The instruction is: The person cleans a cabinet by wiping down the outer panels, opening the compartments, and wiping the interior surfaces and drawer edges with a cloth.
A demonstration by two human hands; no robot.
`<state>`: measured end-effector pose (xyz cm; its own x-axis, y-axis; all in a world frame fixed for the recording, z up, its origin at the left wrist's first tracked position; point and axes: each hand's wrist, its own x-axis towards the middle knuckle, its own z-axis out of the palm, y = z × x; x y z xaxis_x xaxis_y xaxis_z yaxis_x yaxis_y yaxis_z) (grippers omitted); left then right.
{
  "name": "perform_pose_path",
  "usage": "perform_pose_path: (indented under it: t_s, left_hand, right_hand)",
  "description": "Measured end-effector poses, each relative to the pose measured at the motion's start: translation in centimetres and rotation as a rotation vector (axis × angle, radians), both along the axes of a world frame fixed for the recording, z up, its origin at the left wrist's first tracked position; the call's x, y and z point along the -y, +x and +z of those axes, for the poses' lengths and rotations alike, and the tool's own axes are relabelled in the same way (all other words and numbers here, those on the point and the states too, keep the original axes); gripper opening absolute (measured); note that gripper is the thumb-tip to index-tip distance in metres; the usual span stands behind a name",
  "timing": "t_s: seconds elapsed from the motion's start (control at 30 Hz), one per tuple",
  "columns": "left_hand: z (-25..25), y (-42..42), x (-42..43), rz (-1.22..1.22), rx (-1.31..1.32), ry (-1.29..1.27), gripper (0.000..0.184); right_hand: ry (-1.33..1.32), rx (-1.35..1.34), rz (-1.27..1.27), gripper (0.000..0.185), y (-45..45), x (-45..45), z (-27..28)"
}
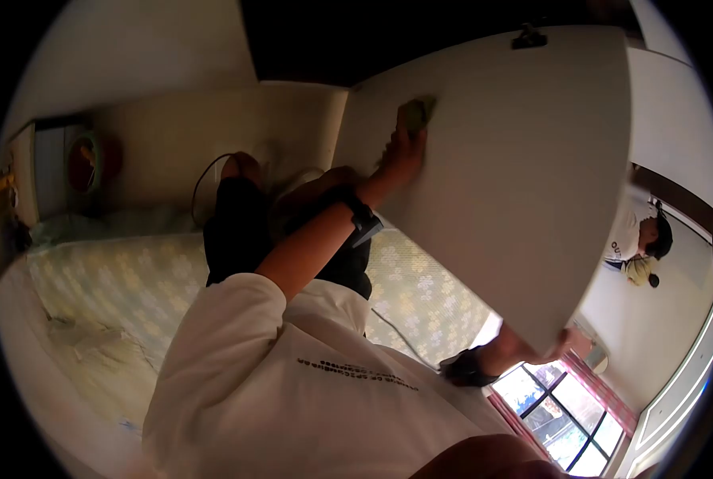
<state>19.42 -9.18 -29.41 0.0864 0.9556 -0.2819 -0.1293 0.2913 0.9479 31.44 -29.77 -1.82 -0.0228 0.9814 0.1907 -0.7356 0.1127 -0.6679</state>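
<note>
A large white board stands or leans across the middle and right of the view. My left hand is closed around a small dark greenish block, held against or very near the board's face. At the board's lower corner, my right hand has its fingers wrapped round the edge. Dark bands sit on both wrists.
A black clip is on the board's far edge. Below lies a flower-patterned sheet. A window with red curtains is at lower right. Two people show at right. A round green-rimmed object is at left.
</note>
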Motion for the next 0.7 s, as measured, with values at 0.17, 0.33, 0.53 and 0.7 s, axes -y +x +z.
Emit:
perform_pose_path:
  t_s: [0.17,0.33,0.53,0.7]
  left_hand:
    - [-2.6,-0.6,9.9,-0.069,-0.014,-0.266,0.087]
    - [6.4,-3.2,14.5,-0.064,0.045,0.300,0.082]
    - [15.4,-5.6,15.1,-0.339,0.124,0.800,0.073]
    - [9.9,-4.3,14.5,-0.163,-0.177,0.682,0.064]
  right_hand:
    - [-0.001,0.044,-0.087,0.056,-3.6,-3.8,2.3]
    - [0.172,0.332,-0.409,0.054,-6.7,-4.2,0.4]
    - [-0.003,0.594,-0.719,0.048,-4.9,-4.8,-1.9]
    - [0.167,1.181,-1.025,0.035,-4.4,-5.2,-3.1]
